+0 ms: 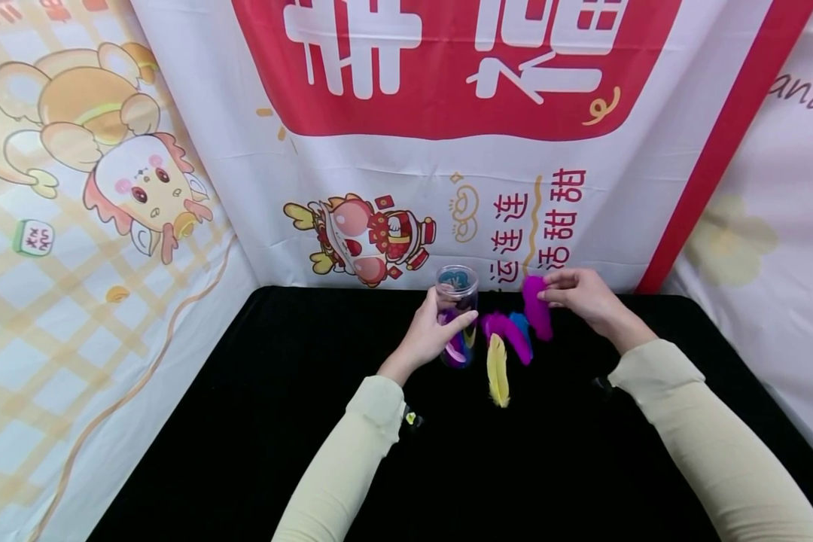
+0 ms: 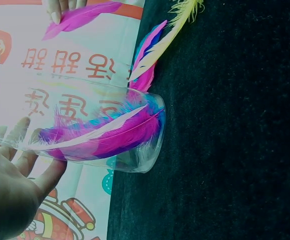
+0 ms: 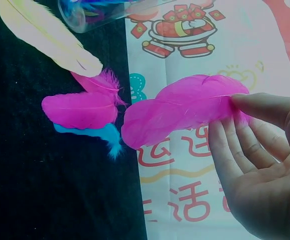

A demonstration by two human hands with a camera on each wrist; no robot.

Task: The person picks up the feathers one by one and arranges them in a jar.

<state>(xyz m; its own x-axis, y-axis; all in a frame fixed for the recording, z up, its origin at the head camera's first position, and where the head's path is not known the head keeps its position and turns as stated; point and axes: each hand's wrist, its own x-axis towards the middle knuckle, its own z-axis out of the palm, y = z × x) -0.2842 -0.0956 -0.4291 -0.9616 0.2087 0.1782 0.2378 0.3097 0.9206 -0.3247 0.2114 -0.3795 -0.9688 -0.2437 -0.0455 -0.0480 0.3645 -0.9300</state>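
Presumably light, the magenta feather [image 3: 182, 107] is aptly pinched at one end by right grip [image 3: 265, 160], jar [image 1: 467, 299] held by left grip [image 1: 427, 331].

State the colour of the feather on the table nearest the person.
Yellow; the feather shows best in the head view.

The head view is evenly bright, the wrist views hazier (the banner [image 3: 267, 57] bleached) and perhaps slightly soft.
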